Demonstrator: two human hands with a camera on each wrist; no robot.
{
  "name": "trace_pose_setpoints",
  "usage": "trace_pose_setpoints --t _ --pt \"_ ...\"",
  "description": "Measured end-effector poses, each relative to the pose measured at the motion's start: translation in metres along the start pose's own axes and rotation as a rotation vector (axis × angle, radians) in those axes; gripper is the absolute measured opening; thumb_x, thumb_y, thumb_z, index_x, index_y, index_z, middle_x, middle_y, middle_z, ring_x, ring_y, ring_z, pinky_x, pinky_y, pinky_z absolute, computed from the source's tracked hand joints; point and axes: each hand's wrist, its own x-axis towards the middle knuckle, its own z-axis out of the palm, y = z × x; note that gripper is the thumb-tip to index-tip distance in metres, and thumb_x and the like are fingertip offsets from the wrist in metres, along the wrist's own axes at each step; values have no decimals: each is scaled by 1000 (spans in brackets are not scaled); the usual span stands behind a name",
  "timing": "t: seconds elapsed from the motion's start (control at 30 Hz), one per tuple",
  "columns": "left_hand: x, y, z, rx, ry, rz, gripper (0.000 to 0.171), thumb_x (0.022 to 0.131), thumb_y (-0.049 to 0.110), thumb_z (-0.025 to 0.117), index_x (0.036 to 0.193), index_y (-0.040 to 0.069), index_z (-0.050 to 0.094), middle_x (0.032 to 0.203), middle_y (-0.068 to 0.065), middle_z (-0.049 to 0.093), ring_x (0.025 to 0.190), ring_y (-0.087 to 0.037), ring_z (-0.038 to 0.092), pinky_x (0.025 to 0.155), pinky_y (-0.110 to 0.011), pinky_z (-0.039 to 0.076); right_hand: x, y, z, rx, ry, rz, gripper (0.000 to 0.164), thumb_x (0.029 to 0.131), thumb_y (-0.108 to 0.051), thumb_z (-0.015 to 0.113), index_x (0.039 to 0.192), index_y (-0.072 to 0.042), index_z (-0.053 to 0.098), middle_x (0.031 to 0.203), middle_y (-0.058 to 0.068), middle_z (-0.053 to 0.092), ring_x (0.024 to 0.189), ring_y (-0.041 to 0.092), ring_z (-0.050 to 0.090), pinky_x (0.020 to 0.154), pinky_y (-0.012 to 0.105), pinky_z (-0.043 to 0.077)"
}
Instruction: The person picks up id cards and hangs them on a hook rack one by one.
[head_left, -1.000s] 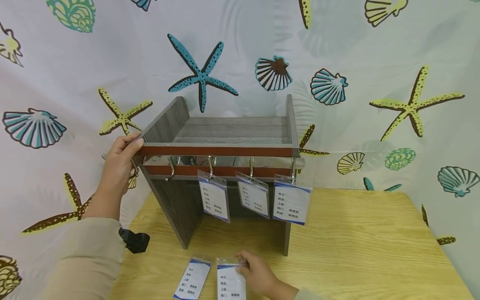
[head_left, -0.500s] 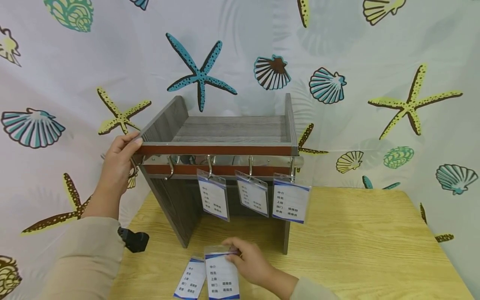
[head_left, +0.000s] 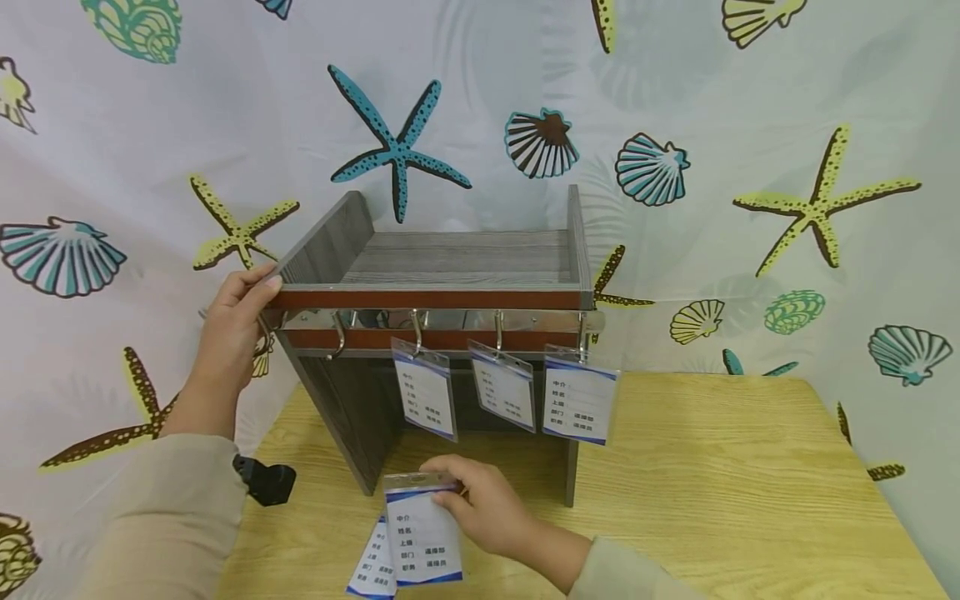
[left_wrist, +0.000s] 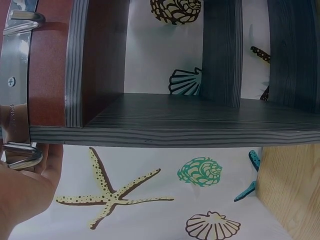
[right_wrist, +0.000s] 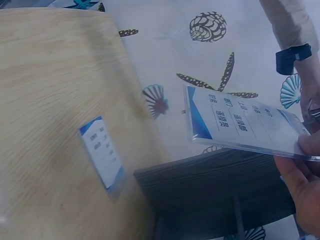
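Observation:
My left hand (head_left: 232,333) grips the front left corner of a grey wooden shelf (head_left: 461,258), its thumb on the front edge. Low in front of the shelf, my right hand (head_left: 487,508) pinches the upper right corner of a clear-sleeved name badge (head_left: 423,537). In the head view it partly covers another name badge (head_left: 370,575); the right wrist view shows that second badge (right_wrist: 102,152) lying flat on the table. A metal hook rail (head_left: 465,320) runs along the shelf front. Three name badges hang from it: a left one (head_left: 423,396), a middle one (head_left: 504,390) and a right one (head_left: 579,400).
A hook (head_left: 338,335) left of the hanging badges carries no badge. The shelf stands on a yellow wood-grain table (head_left: 712,475). Behind it hangs a pale cloth (head_left: 697,100) printed with shells and starfish. A black device (head_left: 266,482) shows beside my left sleeve.
My right hand has lifted its badge and brought it up and to the left, over the lying badge. The left hand keeps its grip on the shelf corner.

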Motion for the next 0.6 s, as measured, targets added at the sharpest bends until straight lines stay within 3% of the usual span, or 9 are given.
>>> trace_pose_setpoints --t 0.27,0.6 --pt "-1 1 0 8 1 -1 27 87 29 51 112 19 49 103 7 44 99 -8 42 89 -25 28 8 -17 -6 -8 5 -30 29 83 -2 56 110 -11 55 93 3 60 75 4 53 62 17 43" --pt "0 4 -2 15 -14 -54 37 87 31 51 121 18 46 106 6 44 101 -10 42 97 -43 16 24 -29 -18 -30 40 -70 30 83 -2 56 112 -8 54 94 6 59 76 7 52 64 17 43"
